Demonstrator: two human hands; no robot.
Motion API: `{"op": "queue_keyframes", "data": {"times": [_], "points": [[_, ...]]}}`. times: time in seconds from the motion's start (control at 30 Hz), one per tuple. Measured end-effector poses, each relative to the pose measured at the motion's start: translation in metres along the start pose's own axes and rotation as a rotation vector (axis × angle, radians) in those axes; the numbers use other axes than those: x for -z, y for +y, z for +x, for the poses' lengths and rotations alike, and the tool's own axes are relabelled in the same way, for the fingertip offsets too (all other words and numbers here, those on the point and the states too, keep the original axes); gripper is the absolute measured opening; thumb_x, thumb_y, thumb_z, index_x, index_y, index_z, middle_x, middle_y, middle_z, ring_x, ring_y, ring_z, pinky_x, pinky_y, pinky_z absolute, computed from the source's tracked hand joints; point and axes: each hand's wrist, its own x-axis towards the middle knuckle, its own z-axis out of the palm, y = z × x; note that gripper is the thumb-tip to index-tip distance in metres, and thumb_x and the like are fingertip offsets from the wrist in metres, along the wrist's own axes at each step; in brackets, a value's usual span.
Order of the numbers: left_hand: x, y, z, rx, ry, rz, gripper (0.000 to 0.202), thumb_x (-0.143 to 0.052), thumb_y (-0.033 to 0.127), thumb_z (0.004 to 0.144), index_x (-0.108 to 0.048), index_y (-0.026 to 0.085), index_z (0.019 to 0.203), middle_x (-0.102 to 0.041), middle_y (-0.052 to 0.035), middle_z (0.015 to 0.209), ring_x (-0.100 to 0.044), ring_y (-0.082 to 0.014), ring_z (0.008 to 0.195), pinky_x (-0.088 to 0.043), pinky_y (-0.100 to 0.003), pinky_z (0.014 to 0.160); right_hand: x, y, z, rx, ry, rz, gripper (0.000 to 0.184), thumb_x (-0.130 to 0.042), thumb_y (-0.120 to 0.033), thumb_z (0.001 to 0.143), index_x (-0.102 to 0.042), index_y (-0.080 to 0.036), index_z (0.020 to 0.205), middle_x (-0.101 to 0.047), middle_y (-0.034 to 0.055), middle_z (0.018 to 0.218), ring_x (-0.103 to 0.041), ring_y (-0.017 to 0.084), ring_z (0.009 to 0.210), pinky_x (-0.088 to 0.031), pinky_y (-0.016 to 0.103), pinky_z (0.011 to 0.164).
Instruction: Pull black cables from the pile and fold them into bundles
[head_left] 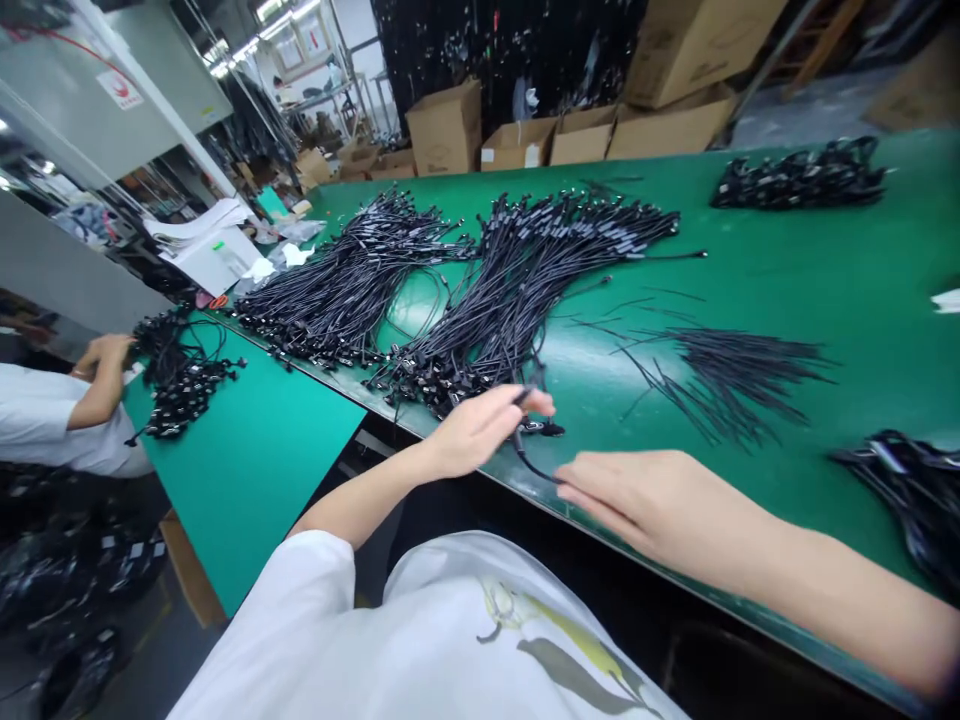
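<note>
Near the front edge of the green table [787,270], my left hand [480,428] is closed on a black cable [531,462], its thumb and fingers pinched together. My right hand [637,495] grips the same cable lower down and to the right, fingers pressed together. Between the two hands the cable hangs in a short curve. Just beyond my left hand lies a large pile of black cables [510,270] with connectors at their ends. A loose bundle of thin black strips [742,370], perhaps cable ties, is spread on the table beyond my right hand.
A second cable pile [337,270] lies farther left. Bundled black cables sit at the back right [802,178] and right edge [915,490]. Cardboard boxes [446,125] line the far side. At the left, another person's hand [112,352] is by cables [184,390] on a lower green surface [247,460].
</note>
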Motion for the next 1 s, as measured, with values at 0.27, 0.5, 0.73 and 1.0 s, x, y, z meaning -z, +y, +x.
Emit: {"op": "queue_keyframes", "data": {"times": [0.27, 0.5, 0.73, 1.0], "points": [[-0.019, -0.010, -0.005, 0.162, -0.054, -0.393, 0.046, -0.056, 0.061, 0.085, -0.057, 0.015, 0.086, -0.029, 0.0097, 0.053, -0.025, -0.0057, 0.044, -0.038, -0.025, 0.052, -0.015, 0.016, 0.027, -0.420, 0.376, 0.534, 0.034, -0.058, -0.053, 0.086, -0.061, -0.020, 0.091, -0.062, 0.0045, 0.086, -0.058, 0.017, 0.077, -0.048, 0.030, 0.070], [-0.046, -0.042, -0.007, 0.268, 0.054, -0.467, 0.066, -0.043, 0.082, 0.077, -0.044, 0.018, 0.059, -0.046, 0.0006, 0.059, -0.055, -0.0152, 0.066, -0.047, -0.038, 0.083, -0.051, -0.008, 0.038, -0.713, 0.728, 1.250, 0.040, -0.065, -0.051, 0.083, -0.049, -0.018, 0.065, -0.037, -0.0042, 0.059, -0.034, 0.007, 0.049, -0.029, 0.020, 0.042], [-0.046, -0.056, -0.022, 0.261, -0.028, -0.177, 0.058, -0.045, 0.077, 0.080, -0.047, 0.019, 0.078, -0.044, 0.0040, 0.061, -0.049, -0.0124, 0.060, -0.044, -0.030, 0.068, -0.054, -0.025, 0.043, -0.697, 0.749, 1.440, 0.046, -0.074, -0.058, 0.071, -0.054, -0.021, 0.091, -0.058, 0.0065, 0.110, -0.063, 0.015, 0.077, -0.045, 0.021, 0.041], [-0.048, -0.065, -0.027, 0.305, -0.258, -0.014, 0.059, -0.057, 0.074, 0.075, -0.059, 0.017, 0.087, -0.061, -0.0057, 0.082, -0.058, -0.0202, 0.084, -0.047, -0.035, 0.084, -0.059, -0.026, 0.044, -0.663, 0.797, 1.557, 0.045, -0.058, -0.066, 0.083, -0.048, -0.023, 0.090, -0.035, -0.0062, 0.072, -0.034, 0.003, 0.044, -0.030, 0.018, 0.039]]}}
